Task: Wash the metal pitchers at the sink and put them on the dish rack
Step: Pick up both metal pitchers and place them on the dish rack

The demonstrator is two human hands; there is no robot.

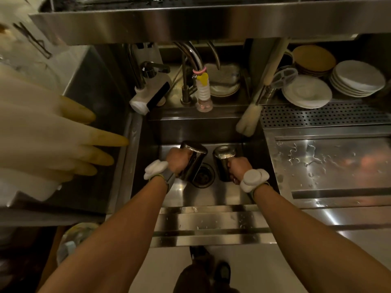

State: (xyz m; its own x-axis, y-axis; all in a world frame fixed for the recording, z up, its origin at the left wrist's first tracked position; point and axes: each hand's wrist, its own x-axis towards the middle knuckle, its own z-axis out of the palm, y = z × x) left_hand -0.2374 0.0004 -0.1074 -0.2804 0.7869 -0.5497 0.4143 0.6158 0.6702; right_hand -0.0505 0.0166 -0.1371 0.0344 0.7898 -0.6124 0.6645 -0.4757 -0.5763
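— Head view: where are the pitchers?

— Both are upside down over the sink [224,193], above the drain [203,174]. The left hand [177,159] is wrapped tight round the left metal pitcher [193,160]; the right hand [239,167] is clenched on the handle of the right metal pitcher [223,160].

— Touching?

— No, just beside each other.

— Around them?

— A faucet [193,58] behind the sink, stacked plates [357,81] at the back right, a wet drainboard [330,161] on the right, and rubber gloves [53,140] hanging left.

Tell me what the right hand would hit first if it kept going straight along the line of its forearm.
The right hand already grips a metal pitcher ahead of it. Carried on up and slightly left, pitcher and hand would probably meet the sink's back wall below the faucet nozzle, though depth is hard to judge.
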